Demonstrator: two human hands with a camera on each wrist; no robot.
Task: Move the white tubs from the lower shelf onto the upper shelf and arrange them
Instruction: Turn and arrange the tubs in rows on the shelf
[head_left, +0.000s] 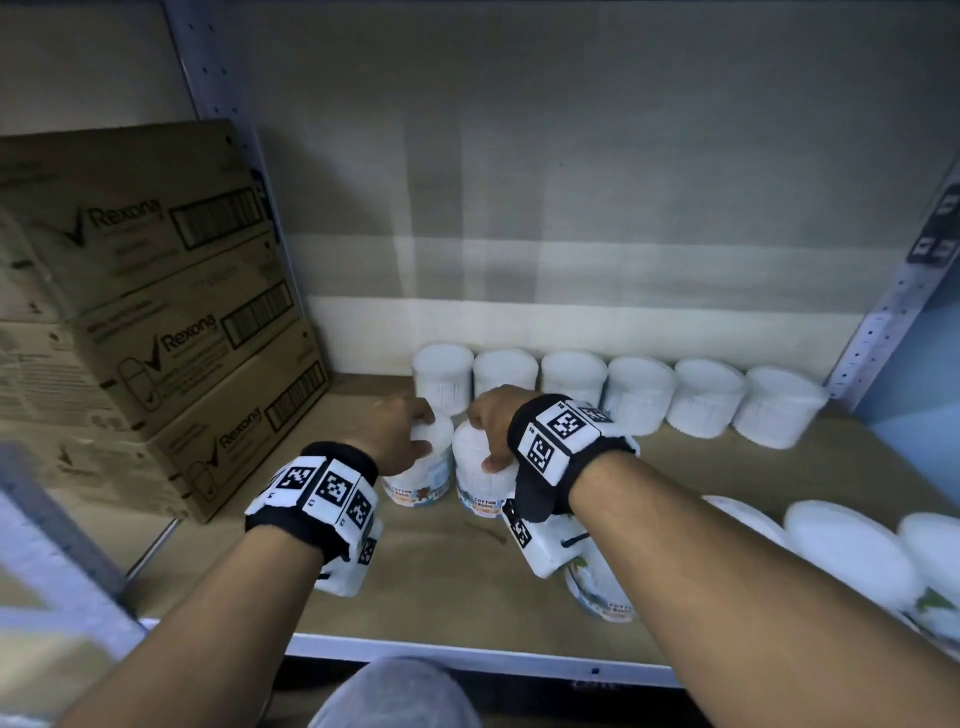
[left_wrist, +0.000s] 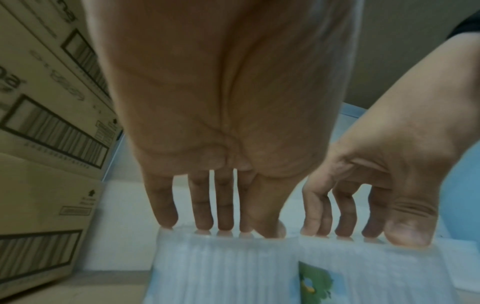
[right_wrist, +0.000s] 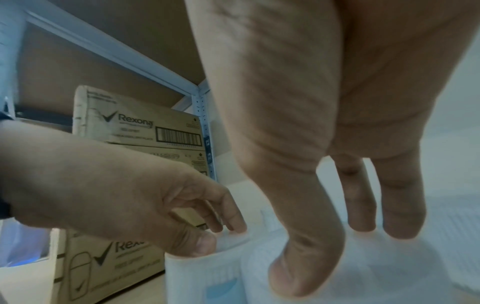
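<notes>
both hands grip side-by-side tubs from above: left hand (head_left: 402, 434) one tub (head_left: 422, 470), right hand (head_left: 491, 426) the other tub (head_left: 480, 483).

White tubs (head_left: 639, 395) w/ blue-orange labels, brown cartons (head_left: 156, 291) w/ black barcodes, b&w checkered wristbands (head_left: 563, 436).

Left hand (head_left: 402, 436), right hand (head_left: 491, 434): fingers curled downward.
</notes>
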